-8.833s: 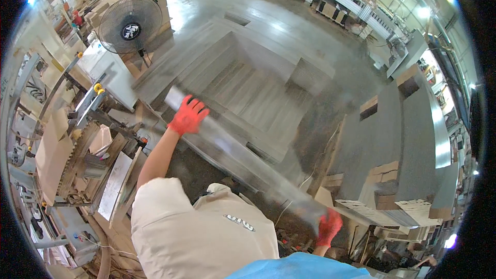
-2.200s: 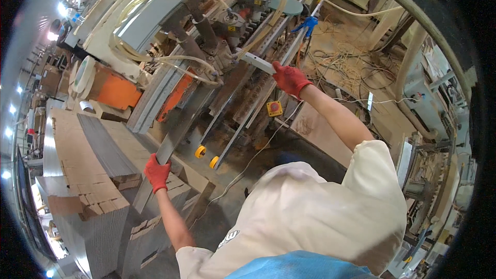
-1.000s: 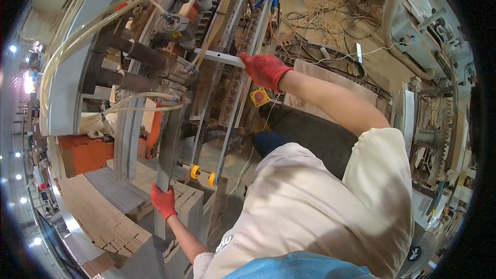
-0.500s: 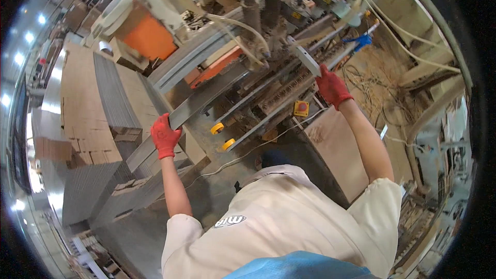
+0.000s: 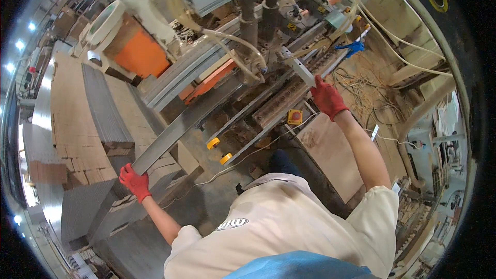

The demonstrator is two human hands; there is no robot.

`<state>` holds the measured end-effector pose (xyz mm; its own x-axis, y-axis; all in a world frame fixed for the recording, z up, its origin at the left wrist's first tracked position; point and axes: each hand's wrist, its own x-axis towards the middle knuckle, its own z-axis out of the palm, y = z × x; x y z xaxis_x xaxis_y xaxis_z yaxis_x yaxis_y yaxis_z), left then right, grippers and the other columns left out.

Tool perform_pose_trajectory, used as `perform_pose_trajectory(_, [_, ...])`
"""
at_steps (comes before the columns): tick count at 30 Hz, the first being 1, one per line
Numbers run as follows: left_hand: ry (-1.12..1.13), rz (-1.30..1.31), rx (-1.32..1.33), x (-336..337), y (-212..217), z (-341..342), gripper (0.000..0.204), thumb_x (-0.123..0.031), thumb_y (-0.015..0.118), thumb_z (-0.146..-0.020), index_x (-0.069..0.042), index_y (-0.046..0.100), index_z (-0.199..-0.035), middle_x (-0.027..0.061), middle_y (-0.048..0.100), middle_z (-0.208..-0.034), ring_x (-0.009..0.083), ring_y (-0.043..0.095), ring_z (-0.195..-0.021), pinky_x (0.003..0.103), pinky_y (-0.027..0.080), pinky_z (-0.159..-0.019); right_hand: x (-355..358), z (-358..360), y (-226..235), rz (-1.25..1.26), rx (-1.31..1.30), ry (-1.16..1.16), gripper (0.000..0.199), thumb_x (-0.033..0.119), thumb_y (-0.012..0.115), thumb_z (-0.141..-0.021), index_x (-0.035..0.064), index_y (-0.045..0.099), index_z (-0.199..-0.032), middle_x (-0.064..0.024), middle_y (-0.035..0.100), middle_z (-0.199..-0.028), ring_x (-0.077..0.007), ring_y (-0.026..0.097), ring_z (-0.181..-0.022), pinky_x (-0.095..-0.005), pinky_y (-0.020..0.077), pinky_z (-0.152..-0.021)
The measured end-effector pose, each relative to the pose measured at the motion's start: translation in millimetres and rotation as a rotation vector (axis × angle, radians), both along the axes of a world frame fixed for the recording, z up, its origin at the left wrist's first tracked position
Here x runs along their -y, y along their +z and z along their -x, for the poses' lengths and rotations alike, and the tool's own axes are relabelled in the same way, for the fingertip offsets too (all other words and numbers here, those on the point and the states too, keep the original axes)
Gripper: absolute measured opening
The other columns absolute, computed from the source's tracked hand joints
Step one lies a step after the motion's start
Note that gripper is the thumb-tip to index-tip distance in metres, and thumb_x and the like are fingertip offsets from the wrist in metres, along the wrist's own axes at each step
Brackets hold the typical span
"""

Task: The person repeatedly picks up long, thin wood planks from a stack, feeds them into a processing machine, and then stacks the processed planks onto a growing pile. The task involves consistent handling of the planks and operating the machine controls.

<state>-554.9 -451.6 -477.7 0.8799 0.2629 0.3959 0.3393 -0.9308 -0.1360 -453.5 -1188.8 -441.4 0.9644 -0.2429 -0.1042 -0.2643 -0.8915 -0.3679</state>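
Factory floor w/ machine (image 5: 258, 36) ahead, cardboard stacks (image 5: 77, 134) crowding left, bare concrete between; left hand (image 5: 135, 182) & right hand (image 5: 328, 98) each clamp an end of long flat grey sheet bundle (image 5: 206, 111).

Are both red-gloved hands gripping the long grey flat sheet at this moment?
Yes: the left hand holds the long grey flat sheet at its near end, and the right hand grips its far end by the machine.

Hoses (image 5: 232, 46) and machine rails (image 5: 268, 108) crowd the space above the right hand (image 5: 328, 98), leaving little passage there. Cardboard stacks (image 5: 88, 124) wall in the left hand (image 5: 135, 181). Open floor (image 5: 206, 196) lies between the stacks and rails, crossed by a thin cable (image 5: 243, 157).
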Motion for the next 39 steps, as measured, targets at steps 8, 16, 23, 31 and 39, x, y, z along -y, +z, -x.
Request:
perform_pose_trajectory(8, [-0.141, 0.039, 0.095, -2.1, -6.6, -4.7, 0.061, -0.016, 0.084, -0.068, -0.006, 0.057, -0.121, 0.018, 0.059, -0.121, 0.0415, 0.056, -0.118, 0.053, 0.04, -0.107, -2.5, 1.7, 7.2, 0.024, -0.026, 0.056, 0.044, 0.03, 0.054, -0.102, 0.0069, 0.047, -0.139, -0.0269, 0.071, -0.098, -0.0484, 0.068, -0.093, -0.0565, 0.053, -0.076])
perform_pose_trajectory(16, [-0.196, -0.039, 0.138, 6.2, -1.8, -11.1, 0.061, -0.011, 0.085, -0.065, -0.003, 0.057, -0.119, 0.0202, 0.06, -0.116, 0.0434, 0.059, -0.11, 0.052, 0.047, -0.095, -3.0, 4.9, 4.1, -0.014, 0.022, 0.05, 0.041, 0.028, 0.053, -0.102, 0.0068, 0.05, -0.137, -0.0244, 0.071, -0.098, -0.0465, 0.069, -0.091, -0.0568, 0.0525, -0.076])
perform_pose_trajectory(23, [-0.228, 0.053, 0.101, 3.3, -9.3, -15.2, 0.061, -0.015, 0.083, -0.067, -0.008, 0.057, -0.121, 0.0174, 0.06, -0.121, 0.0417, 0.057, -0.115, 0.054, 0.043, -0.097, 3.2, 5.2, -9.0, -0.061, 0.068, 0.037, 0.039, 0.028, 0.052, -0.102, 0.0074, 0.052, -0.135, -0.0228, 0.072, -0.098, -0.0462, 0.069, -0.09, -0.0554, 0.0532, -0.078])
perform_pose_trajectory(31, [-0.244, 0.035, 0.008, 44.6, -5.1, -27.7, 0.068, -0.023, 0.086, -0.065, -0.014, 0.058, -0.125, 0.0125, 0.061, -0.121, 0.036, 0.058, -0.119, 0.053, 0.041, -0.103, -1.7, 2.8, 9.5, 0.007, 0.028, 0.057, 0.037, 0.027, 0.056, -0.099, 0.0054, 0.053, -0.129, -0.0259, 0.072, -0.093, -0.0469, 0.069, -0.088, -0.0561, 0.054, -0.075])
perform_pose_trajectory(39, [-0.406, 0.164, -0.15, 105.2, -13.9, -78.4, 0.066, -0.032, 0.079, -0.07, -0.013, 0.057, -0.129, 0.0123, 0.065, -0.124, 0.0355, 0.059, -0.121, 0.053, 0.042, -0.101, 5.6, -5.5, -22.6, -0.136, 0.09, 0.037, 0.047, 0.039, 0.034, -0.109, 0.0049, 0.064, -0.122, -0.0232, 0.073, -0.098, -0.0457, 0.069, -0.094, -0.0567, 0.0532, -0.083])
